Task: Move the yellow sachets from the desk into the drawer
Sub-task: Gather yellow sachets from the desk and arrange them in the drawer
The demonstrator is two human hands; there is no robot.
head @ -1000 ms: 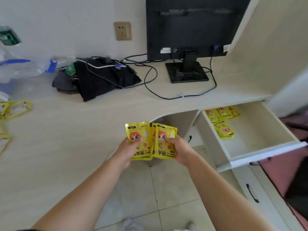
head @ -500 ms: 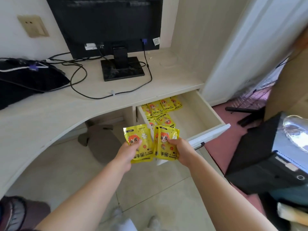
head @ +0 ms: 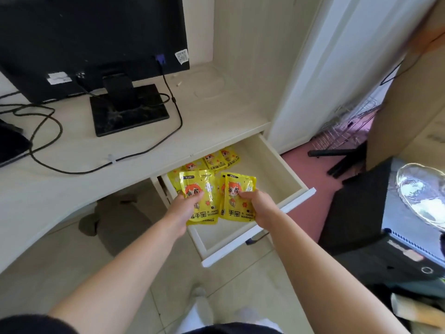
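Left hand (head: 186,208) pinched left sachets (head: 204,186) by lower half, thumb on front; right hand (head: 260,206) pinched right sachets (head: 238,182) likewise, both over the open drawer (head: 289,169), stored sachets (head: 216,161) at its back. Judged light, floppy, slick film; grip edges, could slide apart.

The held yellow sachets (head: 210,192) read "手宝" and "HAND WARMER" in black print.

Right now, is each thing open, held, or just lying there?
drawer: pulled open.
left hand: grips left sachets above the drawer.
right hand: grips right sachets above the drawer.
loose sachets: lying at the drawer's back.
monitor: upright on the desk.
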